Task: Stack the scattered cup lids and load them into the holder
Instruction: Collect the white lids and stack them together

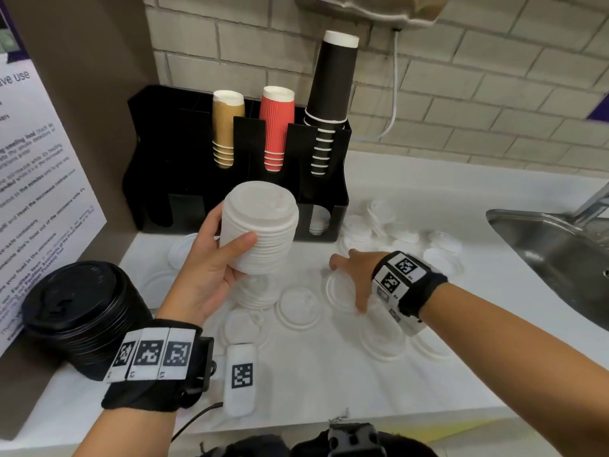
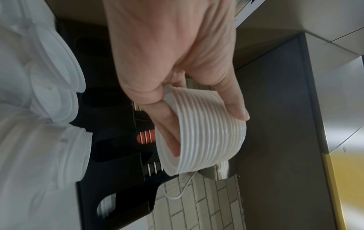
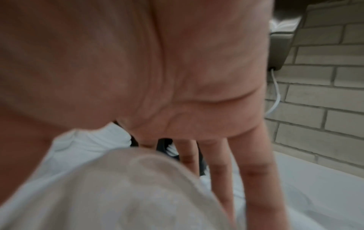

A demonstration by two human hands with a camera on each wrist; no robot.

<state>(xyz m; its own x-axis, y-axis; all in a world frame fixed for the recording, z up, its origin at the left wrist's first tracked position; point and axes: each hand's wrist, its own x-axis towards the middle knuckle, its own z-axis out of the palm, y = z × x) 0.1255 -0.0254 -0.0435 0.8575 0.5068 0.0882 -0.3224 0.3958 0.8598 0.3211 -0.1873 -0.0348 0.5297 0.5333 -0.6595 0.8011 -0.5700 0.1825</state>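
Note:
My left hand (image 1: 227, 235) holds a tall stack of white cup lids (image 1: 260, 225) above the counter, thumb on its side; in the left wrist view my fingers reach inside the stack (image 2: 206, 140). The black holder (image 1: 184, 153) stands behind it against the wall, with a few white lids in its lower right slot (image 1: 318, 222). My right hand (image 1: 349, 283) is spread over a single white lid (image 1: 334, 293) lying flat on the counter, fingers (image 3: 254, 171) straight and pointing down. Whether they touch the lid is unclear. More loose lids (image 1: 300, 306) lie around.
A stack of black lids (image 1: 82, 318) sits at the left. A short white stack (image 1: 257, 291) stands under my left hand. Loose lids pile up at the back right (image 1: 395, 229). A steel sink (image 1: 553, 258) is at the right. A white tagged device (image 1: 242, 379) lies near the front edge.

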